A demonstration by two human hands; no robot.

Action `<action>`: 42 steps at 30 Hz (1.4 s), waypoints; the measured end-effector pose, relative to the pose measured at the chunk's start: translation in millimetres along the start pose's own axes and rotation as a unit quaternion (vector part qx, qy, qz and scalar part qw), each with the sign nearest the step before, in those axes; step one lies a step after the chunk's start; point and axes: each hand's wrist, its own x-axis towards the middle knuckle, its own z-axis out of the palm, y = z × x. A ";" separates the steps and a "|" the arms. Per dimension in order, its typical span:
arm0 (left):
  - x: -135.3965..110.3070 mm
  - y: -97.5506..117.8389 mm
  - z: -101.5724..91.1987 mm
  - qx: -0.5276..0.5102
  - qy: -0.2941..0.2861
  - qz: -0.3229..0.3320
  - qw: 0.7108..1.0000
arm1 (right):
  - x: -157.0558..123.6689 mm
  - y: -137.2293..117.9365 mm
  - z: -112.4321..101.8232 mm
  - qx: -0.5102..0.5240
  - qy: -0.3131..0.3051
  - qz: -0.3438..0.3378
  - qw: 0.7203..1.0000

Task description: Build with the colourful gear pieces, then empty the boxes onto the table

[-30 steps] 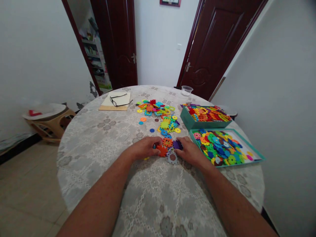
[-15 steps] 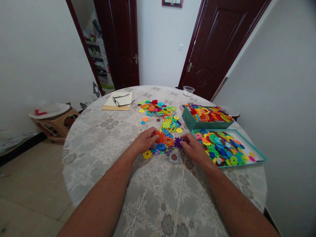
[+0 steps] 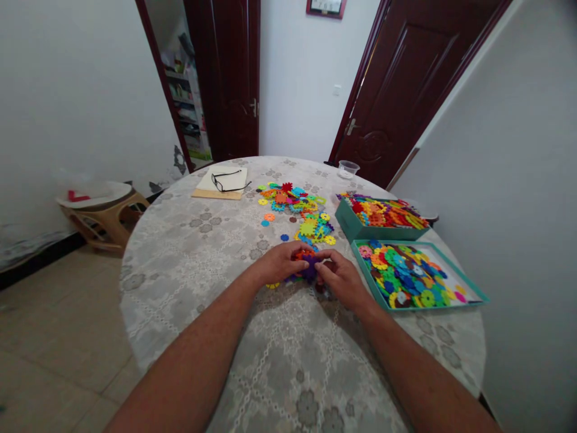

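Close together over the near part of the table, my left hand (image 3: 285,262) and my right hand (image 3: 339,275) meet at a purple toothed building piece (image 3: 309,269). The fingers of my right hand pinch that purple piece on its right side. Orange toothed building pieces (image 3: 305,254) are gripped in my left hand, partly hidden behind the purple one and my fingers. Whether the purple and orange pieces are joined, I cannot tell. Under my hands lie more loose pieces, mostly covered; a yellow gear-shaped piece (image 3: 273,285) shows below my left hand.
A pile of colourful pieces (image 3: 288,197) spreads ahead, with a lime square piece (image 3: 308,227) nearer. On the right stand a filled teal box (image 3: 360,228) and a teal tray (image 3: 374,287) of discs. Eyeglasses (image 3: 219,184) rest on a pad; a clear plastic cup (image 3: 348,169) stands behind.
My right hand has moved left with the purple piece, bringing it against the orange pieces in my left hand. My left hand has shifted slightly right. The view has tilted a little.
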 end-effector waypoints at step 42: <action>1.7 -7.1 0.0 -0.081 0.088 -0.063 0.991 | -8.5 -0.5 -17.9 -0.433 -0.090 -0.010 0.897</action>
